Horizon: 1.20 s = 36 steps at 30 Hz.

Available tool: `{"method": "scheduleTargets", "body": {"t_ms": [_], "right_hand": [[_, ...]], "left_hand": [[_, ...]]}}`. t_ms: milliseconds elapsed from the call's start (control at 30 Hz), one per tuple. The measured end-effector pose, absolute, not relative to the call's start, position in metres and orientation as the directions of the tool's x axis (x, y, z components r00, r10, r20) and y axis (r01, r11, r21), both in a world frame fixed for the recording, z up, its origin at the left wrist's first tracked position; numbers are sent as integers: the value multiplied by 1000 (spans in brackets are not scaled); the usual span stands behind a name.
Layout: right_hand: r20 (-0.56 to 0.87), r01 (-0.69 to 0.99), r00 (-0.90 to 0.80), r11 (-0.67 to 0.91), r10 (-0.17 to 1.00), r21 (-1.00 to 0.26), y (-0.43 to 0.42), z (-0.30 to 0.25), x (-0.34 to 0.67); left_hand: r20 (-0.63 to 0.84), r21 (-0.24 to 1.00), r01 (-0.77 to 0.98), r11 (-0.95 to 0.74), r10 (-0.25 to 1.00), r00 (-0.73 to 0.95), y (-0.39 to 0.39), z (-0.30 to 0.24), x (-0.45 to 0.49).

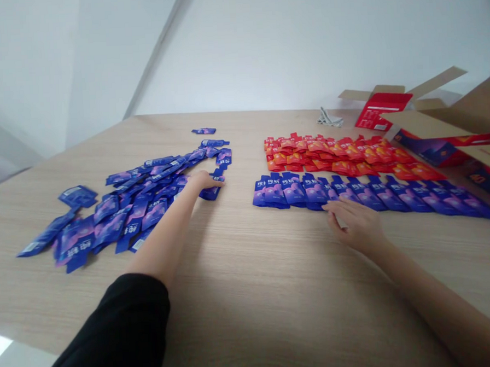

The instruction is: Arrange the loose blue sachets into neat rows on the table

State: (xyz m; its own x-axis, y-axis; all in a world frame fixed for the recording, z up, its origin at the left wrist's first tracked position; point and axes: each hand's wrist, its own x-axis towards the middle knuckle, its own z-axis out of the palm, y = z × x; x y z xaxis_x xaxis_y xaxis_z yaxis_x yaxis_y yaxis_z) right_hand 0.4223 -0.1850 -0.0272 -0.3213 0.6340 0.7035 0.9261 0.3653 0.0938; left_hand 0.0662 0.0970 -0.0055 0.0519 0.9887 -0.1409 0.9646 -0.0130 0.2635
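Note:
My left hand [204, 181] reaches to the right edge of a loose pile of blue-purple pouches [146, 186]. Its fingers are closed on one blue pouch [211, 193], still close to the tabletop. On the right, my right hand [354, 221] rests at the front edge of an overlapping row of blue pouches [294, 191] that lie face up. The thumb and fingers of that hand are bent and stand apart, with nothing visible between them; the fingertips are by the row's lower edge.
Behind the blue row lie overlapping rows of red-orange pouches [329, 153]. An opened carton [465, 144] and a red box [383, 110] stand at the right. A crumpled grey-white piece [329, 118] lies near the wall. One pouch [204, 131] sits alone at the back of the table [251, 292].

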Motion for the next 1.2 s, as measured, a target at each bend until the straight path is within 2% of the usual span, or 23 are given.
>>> {"method": "scheduleTargets", "body": {"t_ms": [167, 300, 367, 400, 433, 467, 533, 600, 733, 867, 967, 1067, 1200], "right_hand": [[700, 917, -353, 378, 620, 128, -205, -16, 411], [719, 908, -323, 415, 616, 52, -214, 1, 388], [710, 899, -311, 437, 632, 5, -216, 12, 372], [704, 895, -310, 445, 639, -9, -217, 17, 365], [704, 894, -309, 447, 640, -14, -217, 22, 360], [711, 895, -307, 445, 632, -10, -218, 27, 356], [733, 898, -311, 439, 605, 19, -220, 34, 356], [754, 896, -329, 440, 569, 59, -224, 38, 364], [750, 913, -313, 403, 583, 67, -231, 36, 395], [738, 923, -286, 382, 610, 43, -233, 28, 420], [784, 942, -264, 325, 562, 84, -228, 22, 437], [813, 965, -228, 235, 536, 117, -214, 15, 458], [760, 977, -213, 137, 614, 163, -184, -5, 483]], "left_hand": [[-52, 404, 911, -88, 992, 118, 77, 15, 68], [17, 557, 811, -179, 979, 204, 36, 44, 94], [-5, 714, 672, -197, 958, 287, 4, 59, 120], [-51, 852, 500, -155, 926, 374, -14, 65, 136], [-116, 944, 324, -55, 867, 485, -32, 70, 151], [-168, 978, 200, 59, 791, 588, -49, 73, 167], [-220, 961, 50, 271, 641, 736, -77, 76, 194], [-241, 901, -14, 434, 528, 814, -93, 75, 216], [-275, 737, -114, 666, 450, 850, -99, 68, 247], [-322, 632, -125, 765, 405, 856, -97, 61, 265], [-346, 691, 25, 722, 300, 889, -92, 52, 269], [-406, 815, 252, 522, 204, 891, -86, 39, 262], [-412, 911, 389, 138, 236, 880, -88, 28, 239]]}}
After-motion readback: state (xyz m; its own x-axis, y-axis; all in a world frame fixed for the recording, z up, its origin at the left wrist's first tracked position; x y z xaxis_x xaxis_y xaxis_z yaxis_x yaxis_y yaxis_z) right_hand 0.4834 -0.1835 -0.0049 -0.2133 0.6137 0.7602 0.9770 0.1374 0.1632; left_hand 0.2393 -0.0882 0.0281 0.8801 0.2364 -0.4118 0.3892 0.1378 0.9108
